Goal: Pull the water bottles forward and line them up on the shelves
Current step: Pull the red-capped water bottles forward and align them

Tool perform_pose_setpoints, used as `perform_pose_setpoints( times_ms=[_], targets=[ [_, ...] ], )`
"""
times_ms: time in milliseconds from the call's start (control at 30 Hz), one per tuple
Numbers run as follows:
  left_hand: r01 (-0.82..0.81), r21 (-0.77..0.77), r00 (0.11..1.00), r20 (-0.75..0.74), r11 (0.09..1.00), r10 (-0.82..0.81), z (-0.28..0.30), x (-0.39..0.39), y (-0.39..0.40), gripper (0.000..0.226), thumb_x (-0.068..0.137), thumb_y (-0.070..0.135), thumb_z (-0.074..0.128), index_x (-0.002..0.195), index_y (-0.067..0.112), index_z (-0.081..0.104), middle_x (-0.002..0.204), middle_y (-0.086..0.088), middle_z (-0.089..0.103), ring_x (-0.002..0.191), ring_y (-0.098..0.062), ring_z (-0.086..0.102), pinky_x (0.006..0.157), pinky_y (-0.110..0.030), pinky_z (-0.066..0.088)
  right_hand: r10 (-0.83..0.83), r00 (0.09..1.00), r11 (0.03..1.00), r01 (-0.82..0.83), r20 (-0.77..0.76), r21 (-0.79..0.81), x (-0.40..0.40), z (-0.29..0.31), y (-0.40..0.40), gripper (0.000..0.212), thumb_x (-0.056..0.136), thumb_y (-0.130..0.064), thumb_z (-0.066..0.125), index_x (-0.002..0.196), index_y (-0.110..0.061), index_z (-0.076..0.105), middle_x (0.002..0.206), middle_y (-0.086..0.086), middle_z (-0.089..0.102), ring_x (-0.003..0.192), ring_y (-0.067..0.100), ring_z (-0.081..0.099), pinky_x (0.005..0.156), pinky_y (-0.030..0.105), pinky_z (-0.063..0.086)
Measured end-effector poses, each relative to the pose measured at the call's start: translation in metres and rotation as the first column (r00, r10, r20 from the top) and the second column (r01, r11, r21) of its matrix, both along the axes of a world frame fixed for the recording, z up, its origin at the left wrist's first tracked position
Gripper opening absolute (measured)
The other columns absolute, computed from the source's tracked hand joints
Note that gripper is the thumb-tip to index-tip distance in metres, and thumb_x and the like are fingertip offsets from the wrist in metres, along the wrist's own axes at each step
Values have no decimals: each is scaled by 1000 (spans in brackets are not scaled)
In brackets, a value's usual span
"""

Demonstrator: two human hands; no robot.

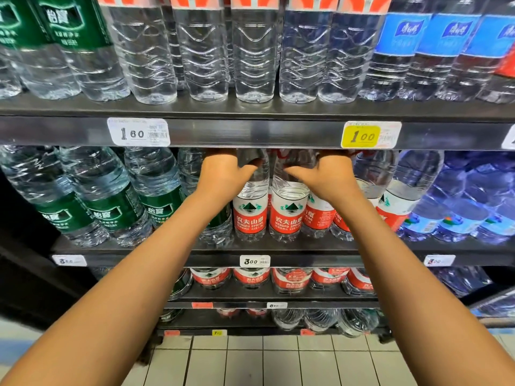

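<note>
- Floor: pale tiles with dark grout, nearest the viewer, at the foot of the shelving.
- Two bare forearms: reaching up and forward from the lower corners toward the second shelf from the top.
- Left hand: at the shoulder of a red-labelled bottle, thumb stretched across its clear upper part; fingers hidden under the shelf edge above, so the grasp cannot be told for certain.
- Right hand: at the shoulder of the neighbouring red-labelled bottle, thumb laid across it; fingers likewise hidden.
- Both bottles: upright, side by side at the front edge of the middle shelf, above a white price tag.
- Same shelf: green-labelled bottles to the left, blue-tinted bottles to the right.
- Upper shelf: clear ribbed bottles in a row; a yellow price tag on its rail.
</note>
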State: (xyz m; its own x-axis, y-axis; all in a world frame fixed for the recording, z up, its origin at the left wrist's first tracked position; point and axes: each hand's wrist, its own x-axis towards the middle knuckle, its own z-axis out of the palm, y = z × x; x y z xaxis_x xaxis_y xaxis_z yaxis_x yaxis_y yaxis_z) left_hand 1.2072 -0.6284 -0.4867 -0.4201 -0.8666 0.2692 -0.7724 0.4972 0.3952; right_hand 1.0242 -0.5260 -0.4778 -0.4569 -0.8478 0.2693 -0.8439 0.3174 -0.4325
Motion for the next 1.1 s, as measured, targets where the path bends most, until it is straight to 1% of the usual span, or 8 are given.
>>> perform_pose_setpoints(
  times_ms=[67, 200, 333, 400, 600, 700, 867, 1100],
  targets=[
    [11, 6, 1000, -6, 1000, -11, -1, -1, 2, 62, 91, 49, 59, 46, 14, 34, 43, 1, 32, 42, -14, 32, 43, -29, 22, -11, 1000, 994, 13, 19, -108, 4, -4, 1, 52, 78, -54, 72, 58, -7, 60, 55, 8, 56, 56, 21, 54, 51, 34, 42],
    [-1, 52, 998, -57, 999, 4, -3, 1, 1, 61, 90, 44, 63, 47, 13, 32, 44, 0, 30, 42, -13, 28, 42, -28, 20, -64, 998, 997, 63, -27, -34, 5, -6, -5, 52, 82, -55, 67, 87, -4, 71, 84, 12, 69, 84, 27, 63, 74, 39, 52],
    [11, 12, 999, -37, 1000, -11, -1, 3, 1, 64, 88, 46, 65, 43, 15, 31, 39, 4, 28, 39, -9, 27, 41, -25, 17, -31, 998, 998, 28, -50, -55, 4, -7, -7, 52, 86, -48, 66, 92, 3, 71, 88, 19, 70, 84, 33, 63, 75, 42, 53],
    [19, 3, 999, -37, 1000, -18, -1, 4, 2, 64, 88, 44, 65, 43, 16, 31, 39, 5, 27, 38, -8, 26, 41, -24, 16, -16, 998, 998, 12, -57, -58, 6, -9, -7, 49, 87, -47, 65, 86, 2, 68, 78, 17, 66, 78, 31, 62, 67, 39, 51],
    [7, 62, 999, -40, 998, -5, -1, 4, -1, 66, 88, 48, 64, 41, 14, 32, 38, 4, 27, 39, -11, 28, 42, -26, 19, -74, 996, 996, 71, -53, -54, 11, -11, -8, 57, 84, -50, 68, 52, -9, 44, 49, 5, 41, 51, 22, 45, 47, 28, 28],
    [-15, 98, 999, -44, 995, 19, -1, 4, -3, 67, 87, 51, 64, 42, 13, 34, 39, 2, 29, 39, -12, 30, 42, -26, 20, -99, 994, 992, 95, -47, -84, 15, -14, -8, 53, 81, -50, 71, 57, -8, 50, 52, 4, 43, 56, 24, 48, 49, 26, 29],
    [-13, 119, 999, -42, 993, 18, 0, 5, -2, 68, 88, 52, 63, 42, 13, 31, 39, 3, 27, 40, -13, 27, 43, -28, 21, -106, 994, 990, 103, -20, -100, 16, -13, -6, 59, 80, -47, 73, 50, -14, 35, 47, 0, 37, 49, 21, 44, 45, 25, 23],
    [60, 74, 994, -96, 995, -52, 1, 9, 4, 62, 90, 46, 63, 46, 12, 35, 40, 0, 31, 39, -13, 29, 42, -26, 21, -70, 997, 984, 75, 34, -163, 13, -11, 5, 65, 81, -49, 72, 45, -15, 29, 40, -3, 29, 37, 8, 27, 39, 25, 16]
  ],
)
